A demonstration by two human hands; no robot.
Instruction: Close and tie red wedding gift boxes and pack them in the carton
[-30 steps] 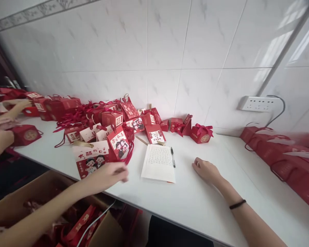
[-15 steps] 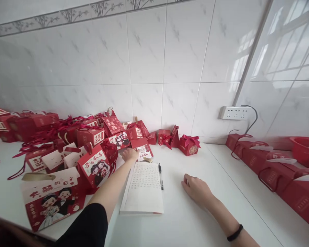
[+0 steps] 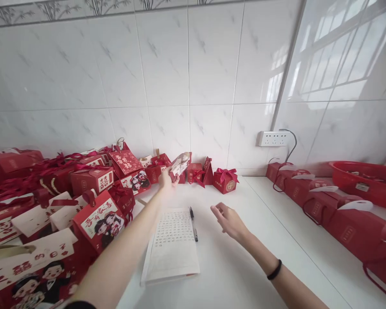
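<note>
My left hand (image 3: 167, 179) grips a red and white wedding favor box (image 3: 180, 164), tilted and raised in front of the small boxes by the wall. My right hand (image 3: 230, 221) hovers or rests over the white tabletop, fingers loosely bent and apart, with nothing in it. Between my forearms lies an open notebook (image 3: 173, 244) with handwriting on its upper part. A black-capped pen (image 3: 193, 224) lies along the notebook's right edge. To the right of the held box sits a small red box with a ribbon bow (image 3: 225, 182).
Several red gift boxes crowd the left side, among them a large bag with a cartoon couple (image 3: 41, 274) and a box with a double-happiness label (image 3: 93, 178). Red boxes with cord handles (image 3: 344, 227) line the right, beside a red basin (image 3: 357, 174). A power strip (image 3: 274, 138) hangs on the tiled wall.
My left hand has picked up the box from behind the notebook and lifted it toward the wall. My right hand's fingers have spread somewhat. The view has turned right.
</note>
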